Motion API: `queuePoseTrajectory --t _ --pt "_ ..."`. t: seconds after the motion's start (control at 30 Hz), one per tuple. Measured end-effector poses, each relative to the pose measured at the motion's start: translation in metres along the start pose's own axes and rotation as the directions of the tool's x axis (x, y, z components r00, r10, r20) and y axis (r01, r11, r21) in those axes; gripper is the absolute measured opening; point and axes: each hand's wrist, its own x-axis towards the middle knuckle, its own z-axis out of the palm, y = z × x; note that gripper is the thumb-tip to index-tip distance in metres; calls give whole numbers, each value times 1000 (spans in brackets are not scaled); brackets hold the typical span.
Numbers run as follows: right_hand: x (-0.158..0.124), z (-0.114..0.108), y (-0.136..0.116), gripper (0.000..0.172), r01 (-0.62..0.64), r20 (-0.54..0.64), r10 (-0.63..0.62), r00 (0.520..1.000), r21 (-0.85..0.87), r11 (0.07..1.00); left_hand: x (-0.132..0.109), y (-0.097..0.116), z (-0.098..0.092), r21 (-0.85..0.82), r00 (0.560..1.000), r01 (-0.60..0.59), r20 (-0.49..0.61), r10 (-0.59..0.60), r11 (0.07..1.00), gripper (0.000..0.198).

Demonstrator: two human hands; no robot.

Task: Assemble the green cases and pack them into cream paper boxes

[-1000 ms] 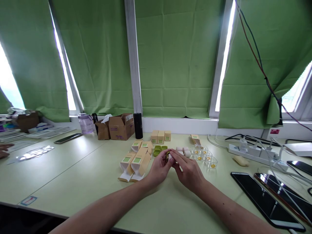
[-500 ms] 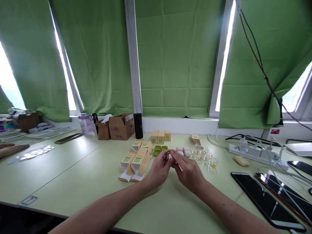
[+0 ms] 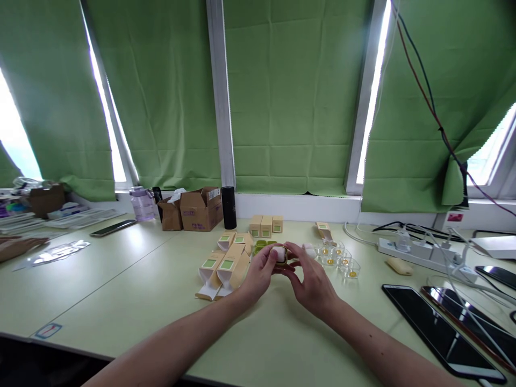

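Observation:
Both hands meet in the middle of the head view around a small green-rimmed square container with a white block in it (image 3: 279, 254). My left hand (image 3: 259, 277) is closed on its left side, thumb across the white block. On the other side, the fingers of my right hand (image 3: 313, 282) grip its right edge and underside. Behind my left fingers, small green square containers (image 3: 262, 245) stand partly hidden. Just beyond my right fingers lie white blocks (image 3: 309, 250). Clear cups with yellow centres (image 3: 344, 262) are grouped to the right of them.
Opened cardboard boxes (image 3: 229, 266) lie left of my hands; closed small boxes (image 3: 266, 226) stand behind. A black bottle (image 3: 228, 208) and a brown carton (image 3: 200, 209) stand at the back. Phones or tablets (image 3: 435, 330) and a power strip (image 3: 423, 255) are right. Another person's hand (image 3: 20, 247) rests far left.
The container has been turned so its white block faces me more fully. My right fingers have lifted from over it and moved to its right side.

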Motion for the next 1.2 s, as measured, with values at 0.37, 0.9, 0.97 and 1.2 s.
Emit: queuePoseTrajectory --t 0.37,0.9,0.97,1.2 --pt "4 -2 -3 37 -98 -43 104 994 122 988 1 -6 -7 177 998 -61 18 59 982 72" --pt "21 -9 -2 63 -564 236 656 717 749 347 1 -3 -29 839 774 -529 417 476 126 62" --pt "22 -8 -3 63 -584 258 668 698 746 321 1 -4 -30 848 769 -522 423 480 89 60" --pt "20 -9 -4 62 -611 309 634 709 718 333 4 -5 -30 872 785 -473 351 510 128 46"
